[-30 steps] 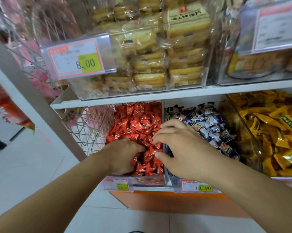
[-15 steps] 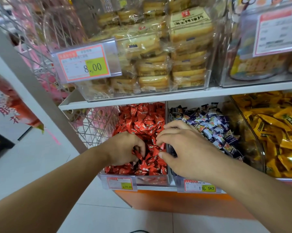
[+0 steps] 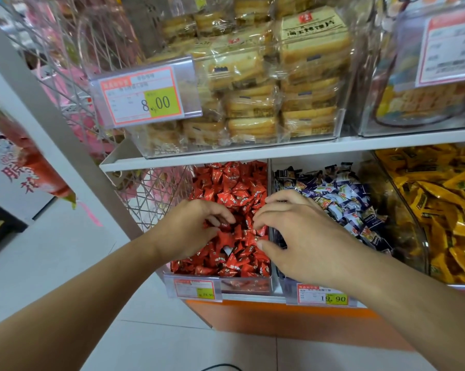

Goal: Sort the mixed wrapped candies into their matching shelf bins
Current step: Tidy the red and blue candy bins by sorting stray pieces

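Note:
A clear bin on the lower shelf is full of red wrapped candies. Both hands are in it. My left hand has its fingers curled and pinches a red candy between thumb and forefinger. My right hand reaches over the divider from the right, its curled forefinger and thumb closing on a red candy at the pile's right edge. A small white piece shows among the red ones between my hands. The neighbouring bin holds blue-and-white candies.
Yellow wrapped candies fill a curved clear bin at the far right. Price tags hang on the bin fronts. The upper shelf carries packed biscuits close above the bins. A wire rack stands at the left.
Both hands have stayed in the red bin, working through the candies. They have drawn slightly apart, uncovering the candies and the white piece between them. The view shifted a little.

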`<move>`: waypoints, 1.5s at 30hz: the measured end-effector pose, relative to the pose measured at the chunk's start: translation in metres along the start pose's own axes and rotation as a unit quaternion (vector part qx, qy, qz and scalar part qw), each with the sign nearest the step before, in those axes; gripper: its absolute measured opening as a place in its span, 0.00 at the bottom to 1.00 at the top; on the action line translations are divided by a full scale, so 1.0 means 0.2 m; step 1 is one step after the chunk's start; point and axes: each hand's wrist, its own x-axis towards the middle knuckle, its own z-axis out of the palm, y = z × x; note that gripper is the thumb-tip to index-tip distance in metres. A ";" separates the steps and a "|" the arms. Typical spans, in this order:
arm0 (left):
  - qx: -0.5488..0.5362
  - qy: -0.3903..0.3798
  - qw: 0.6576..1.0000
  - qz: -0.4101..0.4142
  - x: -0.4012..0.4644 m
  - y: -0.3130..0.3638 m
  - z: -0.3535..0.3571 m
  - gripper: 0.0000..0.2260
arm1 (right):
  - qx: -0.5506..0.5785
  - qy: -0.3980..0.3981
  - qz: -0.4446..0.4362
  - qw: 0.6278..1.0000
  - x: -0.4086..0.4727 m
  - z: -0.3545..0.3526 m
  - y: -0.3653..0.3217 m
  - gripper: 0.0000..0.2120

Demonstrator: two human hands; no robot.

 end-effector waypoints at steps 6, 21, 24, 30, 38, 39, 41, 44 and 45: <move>0.015 0.077 0.996 0.040 -0.09 0.03 0.04 0.17 | 0.001 0.002 -0.004 1.000 0.00 0.00 0.01 0.14; 0.014 0.054 0.997 -0.054 -0.12 -0.03 0.21 0.09 | -0.013 0.007 -0.003 1.000 0.00 0.03 0.01 0.14; -0.004 0.045 0.998 -0.054 -0.11 -0.04 0.22 0.12 | -0.013 0.006 -0.002 1.000 0.00 0.03 0.01 0.14; 0.041 0.004 0.998 -0.036 -0.09 -0.06 0.22 0.15 | -0.016 0.006 0.001 1.000 0.00 0.03 0.00 0.14; 0.068 0.047 0.995 -0.048 -0.07 -0.03 0.25 0.11 | -0.011 0.006 0.005 1.000 -0.01 0.03 -0.01 0.12; 0.066 0.056 0.995 -0.048 -0.07 -0.03 0.25 0.10 | -0.011 0.005 0.006 1.000 -0.01 0.03 -0.01 0.12; 0.062 0.074 0.994 -0.045 -0.07 -0.02 0.25 0.06 | -0.012 0.005 0.007 1.000 -0.01 0.03 -0.01 0.12; 0.052 0.091 0.993 -0.048 -0.08 -0.02 0.24 0.04 | -0.011 0.001 0.011 1.000 -0.01 0.02 -0.01 0.12; 0.042 0.097 0.993 -0.054 -0.08 -0.02 0.24 0.05 | -0.009 0.000 0.012 1.000 -0.01 0.02 -0.01 0.12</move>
